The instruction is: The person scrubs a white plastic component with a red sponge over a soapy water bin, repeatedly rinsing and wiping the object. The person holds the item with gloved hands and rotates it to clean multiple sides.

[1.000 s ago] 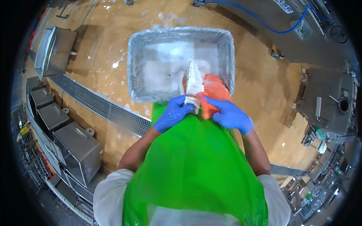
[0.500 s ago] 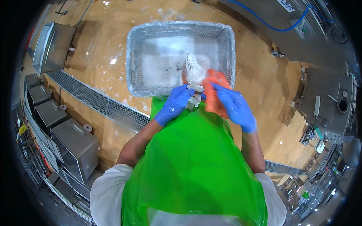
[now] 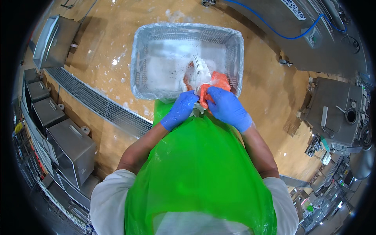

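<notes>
My blue-gloved left hand (image 3: 181, 108) is closed on a white segmented strip (image 3: 201, 69) that looks like plastic conveyor chain. The strip runs from my hands over the near rim of a grey crate (image 3: 138, 51) lined with clear plastic, and curves down into white suds (image 3: 166, 66). Reddish-brown parts show along its inner side. In my right hand (image 3: 230, 109), also blue-gloved, is a bunched orange cloth (image 3: 219, 81), pressed against the strip beside my left fingers. The fingertips and part of the strip are hidden by the cloth and gloves.
The crate stands on a wet tan floor (image 3: 274, 117). A drain grating (image 3: 100, 100) crosses at left, near steel wheeled bins (image 3: 70, 145). Steel machinery (image 3: 297, 43) with a blue hose (image 3: 282, 36) is at upper right. A green apron (image 3: 196, 168) covers my front.
My right hand has moved left and down with the orange cloth, bringing it onto the strip at my left hand. My left hand keeps its hold. The whole view has shifted slightly.
</notes>
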Motion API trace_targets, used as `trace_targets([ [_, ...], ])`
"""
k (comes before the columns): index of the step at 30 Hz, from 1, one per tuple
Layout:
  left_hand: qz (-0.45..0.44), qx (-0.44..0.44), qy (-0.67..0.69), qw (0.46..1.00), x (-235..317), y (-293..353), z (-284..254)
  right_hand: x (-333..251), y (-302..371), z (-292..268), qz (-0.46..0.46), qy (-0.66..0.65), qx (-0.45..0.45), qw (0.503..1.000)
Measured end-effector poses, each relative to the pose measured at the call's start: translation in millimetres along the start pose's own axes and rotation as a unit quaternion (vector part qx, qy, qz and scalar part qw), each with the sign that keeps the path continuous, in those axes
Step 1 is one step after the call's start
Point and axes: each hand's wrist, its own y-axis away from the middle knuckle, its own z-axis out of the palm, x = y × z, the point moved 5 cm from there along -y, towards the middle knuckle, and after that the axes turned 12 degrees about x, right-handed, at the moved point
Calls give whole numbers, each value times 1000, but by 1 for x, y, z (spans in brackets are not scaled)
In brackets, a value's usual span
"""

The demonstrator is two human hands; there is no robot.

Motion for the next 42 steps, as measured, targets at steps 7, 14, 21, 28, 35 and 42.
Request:
trace_targets([
  [7, -199, -21, 91, 976, -5, 3, 5, 22, -20, 12, 32, 3, -61, 998],
  [14, -36, -56, -43, 997, 5, 2, 8, 2, -23, 4, 41, -82, 54, 994],
  [21, -87, -82, -3, 993, 14, 2, 8, 14, -20, 14, 85, -96, 39, 991],
  [28, -88, -91, 128, 984, -10, 0, 6, 34, -14, -36, 261, -258, 165, 916],
  [35, -61, -97, 15, 993, -3, 6, 11, -17, -15, 2, 39, 38, 51, 997],
  [42, -77, -71, 125, 987, -7, 3, 5, 36, 6, -48, 273, -179, 187, 926],
])
